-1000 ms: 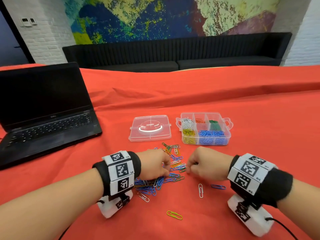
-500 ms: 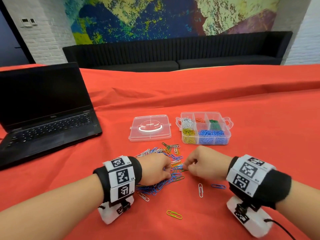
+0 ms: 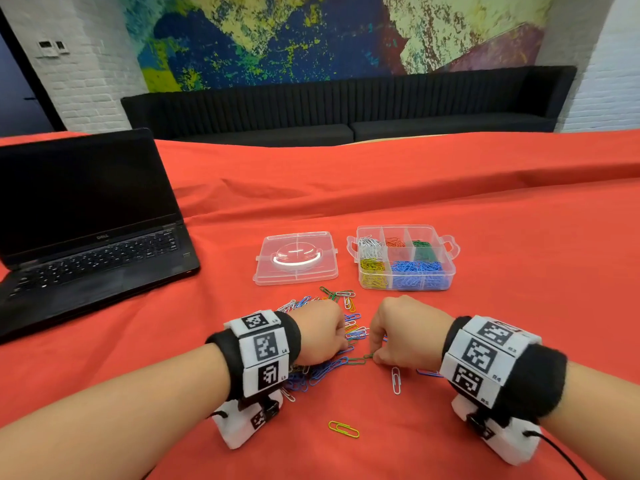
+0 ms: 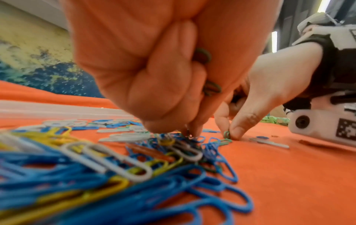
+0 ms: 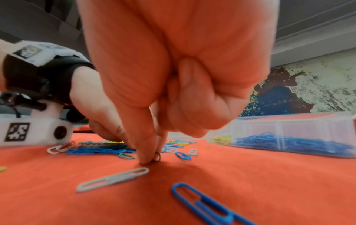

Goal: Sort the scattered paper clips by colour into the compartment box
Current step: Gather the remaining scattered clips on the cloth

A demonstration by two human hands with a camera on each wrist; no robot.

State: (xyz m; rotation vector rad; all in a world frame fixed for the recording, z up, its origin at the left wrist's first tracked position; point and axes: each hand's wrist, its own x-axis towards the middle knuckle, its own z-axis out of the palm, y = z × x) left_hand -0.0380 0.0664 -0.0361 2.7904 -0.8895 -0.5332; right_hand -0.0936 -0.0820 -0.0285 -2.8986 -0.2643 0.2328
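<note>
You were mid-pick; your right hand (image 5: pixel 154 85) pinched a green clip (image 5: pixel 157 156) off the cloth beside the pile (image 3: pixel 329 368); your left hand (image 4: pixel 154 68) held green clips; next, the box (image 3: pixel 403 284), its green compartment.

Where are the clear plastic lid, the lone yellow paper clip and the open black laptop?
clear plastic lid (image 3: pixel 296 258), head view, domed centre.
lone yellow paper clip (image 3: pixel 343 429), head view, middle of its loops.
open black laptop (image 3: pixel 93 261), head view, keyboard.

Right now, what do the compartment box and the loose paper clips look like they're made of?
Compartment box: likely clear, glossy hard plastic; the sorted clips show through its walls.
Paper clips: probably wire with a smooth coloured plastic coating, judging by the thick, rounded, evenly coloured loops; no bare metal is visible.
</note>
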